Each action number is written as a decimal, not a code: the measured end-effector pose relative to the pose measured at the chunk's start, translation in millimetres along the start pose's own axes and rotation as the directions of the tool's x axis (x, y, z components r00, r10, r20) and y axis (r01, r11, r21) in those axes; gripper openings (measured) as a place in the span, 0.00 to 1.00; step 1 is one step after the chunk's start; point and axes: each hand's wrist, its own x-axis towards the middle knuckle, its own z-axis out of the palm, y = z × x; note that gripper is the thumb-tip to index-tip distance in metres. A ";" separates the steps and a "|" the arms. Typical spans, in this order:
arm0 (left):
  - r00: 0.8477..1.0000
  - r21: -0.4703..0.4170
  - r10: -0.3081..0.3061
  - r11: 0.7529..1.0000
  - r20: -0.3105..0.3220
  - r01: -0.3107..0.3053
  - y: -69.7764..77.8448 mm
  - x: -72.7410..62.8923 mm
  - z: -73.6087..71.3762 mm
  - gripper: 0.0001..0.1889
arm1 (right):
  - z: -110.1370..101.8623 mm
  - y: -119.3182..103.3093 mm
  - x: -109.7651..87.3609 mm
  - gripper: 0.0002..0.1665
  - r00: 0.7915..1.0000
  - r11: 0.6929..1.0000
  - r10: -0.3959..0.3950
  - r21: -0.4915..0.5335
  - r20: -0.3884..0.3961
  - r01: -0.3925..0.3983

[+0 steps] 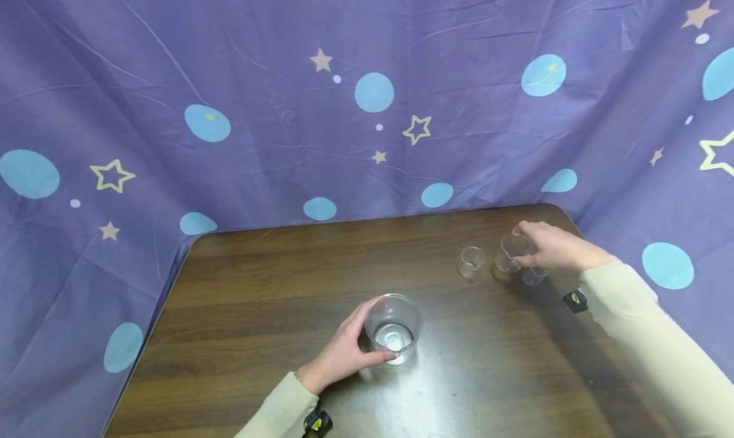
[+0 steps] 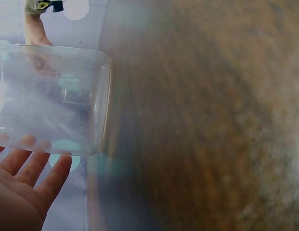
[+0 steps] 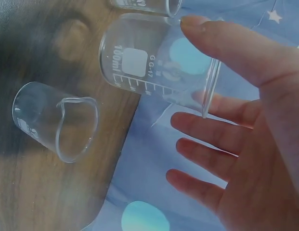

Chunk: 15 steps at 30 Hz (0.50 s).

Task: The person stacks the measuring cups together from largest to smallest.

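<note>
A large clear glass beaker (image 1: 410,317) stands upright near the middle of the table. My left hand (image 1: 338,354) holds it from the left, thumb on the near side by the spout and fingers round the far side. Toward the back right, my right hand (image 1: 559,247) grips the rim of a medium glass beaker (image 3: 135,62) between thumb and fingers. That beaker bears white graduations and a 100ml mark. Whether its base touches the table I cannot tell. A small beaker (image 1: 470,262) stands to its left, and another small beaker (image 1: 534,277) sits just under my right hand, partly covered by it.
The brown wooden table (image 1: 258,310) ends at the back against a purple curtain (image 1: 275,106) with stars and blue dots. More curtain hangs close along the left and right sides. Light glares off the tabletop in front of the large beaker.
</note>
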 end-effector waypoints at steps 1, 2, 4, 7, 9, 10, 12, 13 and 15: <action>1.000 0.001 0.000 1.000 -0.001 0.000 0.2 0.0 -0.3 0.49 | -1.0 -2.1 -0.7 0.35 1.000 1.000 0.004 0.000 0.004 -0.004; 1.000 0.002 0.000 1.000 -0.002 0.000 0.3 0.0 -0.5 0.49 | -1.6 -3.5 -1.5 0.35 1.000 1.000 0.003 -0.001 0.007 -0.003; 1.000 0.002 0.003 1.000 -0.004 -0.003 0.4 0.1 -0.8 0.49 | -2.9 -6.6 -3.4 0.35 1.000 1.000 0.007 -0.004 0.015 -0.007; 1.000 0.005 0.007 1.000 -0.005 -0.006 0.9 0.2 -1.2 0.50 | -3.2 -9.6 -6.0 0.36 1.000 1.000 0.002 -0.001 0.020 -0.002; 1.000 0.006 0.006 1.000 -0.003 -0.006 1.4 0.2 -1.4 0.50 | -2.9 -10.8 -8.0 0.36 1.000 1.000 -0.001 0.003 0.023 0.000; 1.000 0.009 0.002 1.000 0.001 -0.002 1.5 0.0 -1.5 0.50 | -2.7 -11.3 -9.1 0.36 1.000 1.000 -0.007 0.006 0.024 0.007; 1.000 0.008 -0.006 1.000 0.007 0.006 2.1 -0.3 -1.8 0.50 | -2.1 -12.5 -11.4 0.36 0.999 1.000 -0.016 0.012 0.028 0.015; 1.000 0.008 -0.010 1.000 0.011 0.010 2.3 -0.6 -2.0 0.50 | -2.1 -13.4 -12.7 0.36 0.999 1.000 -0.020 0.014 0.029 0.019; 1.000 0.008 -0.018 1.000 0.016 0.018 2.7 -1.0 -2.2 0.50 | -2.5 -15.3 -15.3 0.37 0.999 1.000 -0.023 0.012 0.031 0.023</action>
